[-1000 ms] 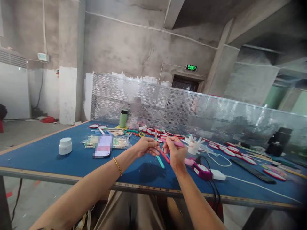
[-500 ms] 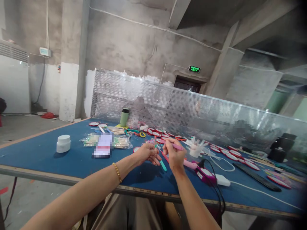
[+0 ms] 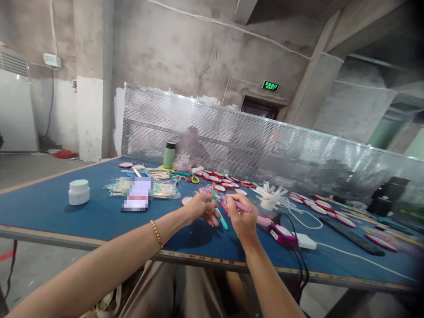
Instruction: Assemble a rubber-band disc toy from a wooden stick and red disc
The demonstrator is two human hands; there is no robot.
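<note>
My left hand [image 3: 203,208], a gold bead bracelet at its wrist, has its fingers closed around a slim upright stick [image 3: 213,190] with an orange top and a green part below. Just under those fingers a teal pen-shaped piece [image 3: 224,221] slants down to the right; whether the hand grips it too I cannot tell. My right hand [image 3: 243,216] is closed on a pink pen-shaped tool [image 3: 243,206], its tip pointing left toward the stick. Behind the left hand lie a round red-rimmed white disc [image 3: 186,201] and a tangle of colourful strands [image 3: 206,189].
A white cup of white sticks [image 3: 267,201], a purple device [image 3: 281,234] with cables and a white power block [image 3: 306,241] stand right. Several red-rimmed discs [image 3: 316,207] lie behind. On the left are a phone [image 3: 137,194], a white jar [image 3: 79,192] and a green bottle [image 3: 169,155].
The view has shifted slightly, so the table's contents sit a little higher and further left. Both hands keep their holds, with the pink tool's tip still close to the stick.
</note>
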